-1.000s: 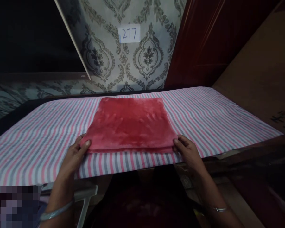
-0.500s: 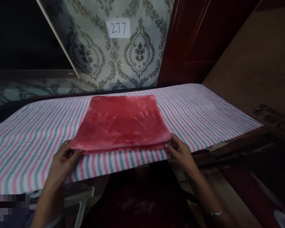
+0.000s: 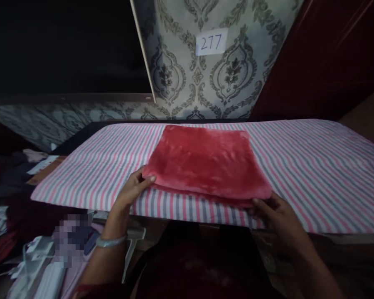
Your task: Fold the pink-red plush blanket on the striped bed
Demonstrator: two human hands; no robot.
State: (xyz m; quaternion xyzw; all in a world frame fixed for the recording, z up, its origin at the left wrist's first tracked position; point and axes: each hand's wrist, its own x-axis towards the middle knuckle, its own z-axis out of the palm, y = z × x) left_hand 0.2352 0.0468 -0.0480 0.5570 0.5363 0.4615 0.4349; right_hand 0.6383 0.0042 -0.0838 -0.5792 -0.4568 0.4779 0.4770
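A folded red plush cloth (image 3: 202,162) lies flat on a striped pink, grey and white cover (image 3: 314,174). My left hand (image 3: 134,187) grips its front left corner, thumb on top and fingers tucked beneath. At the front right corner, my right hand (image 3: 271,209) is closed on the edge, with its thumb near the lower layer and some fingers hidden behind the cloth. Along the front edge a lower fold shows slightly below the upper layer.
A dark screen (image 3: 65,50) hangs at the upper left, beside patterned wallpaper with a card (image 3: 212,41) reading 277. Dark red panelling (image 3: 324,62) stands at the right. Below left, clothes and a white power strip (image 3: 34,253) crowd the space.
The view has turned left, so the scene sits further right in the picture. Both hands stay at the cloth's front corners; my left thumb now lies over the top of its corner.
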